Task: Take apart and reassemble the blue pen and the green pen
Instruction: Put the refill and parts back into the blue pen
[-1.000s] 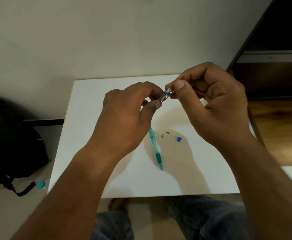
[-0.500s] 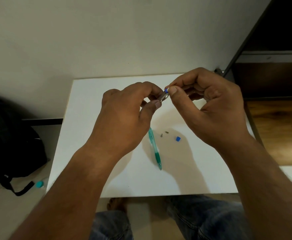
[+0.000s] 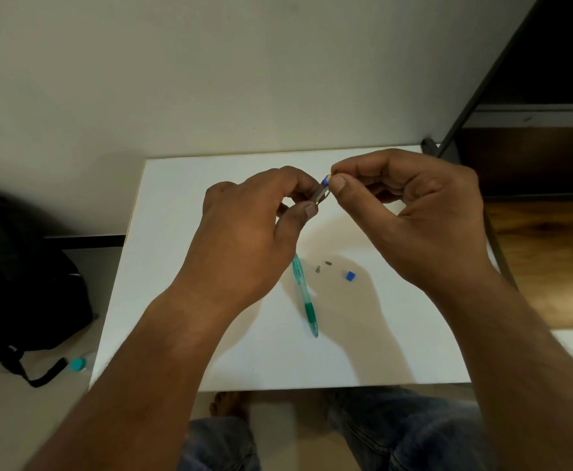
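Observation:
Above the far half of the white table (image 3: 176, 300), my left hand (image 3: 244, 232) grips the clear barrel of the blue pen (image 3: 320, 192), most of it hidden in the fist. My right hand (image 3: 414, 212) pinches the pen's blue end piece (image 3: 326, 180) between thumb and forefinger. The green pen (image 3: 305, 294) lies whole on the table below my hands, tip toward me, its upper end hidden by my left hand. Beside it lie a small blue cap (image 3: 348, 275) and two tiny metal parts (image 3: 318, 268).
A black backpack (image 3: 23, 283) sits on the floor at left, with a teal bottle cap (image 3: 77, 364) near its strap. A dark shelf frame (image 3: 482, 90) and wooden surface (image 3: 550, 260) stand to the right. My knees in jeans show under the near edge.
My right hand has shifted its fingers on the pen's blue end, ending lower and more opened out. The left hand and the parts on the table have stayed in place.

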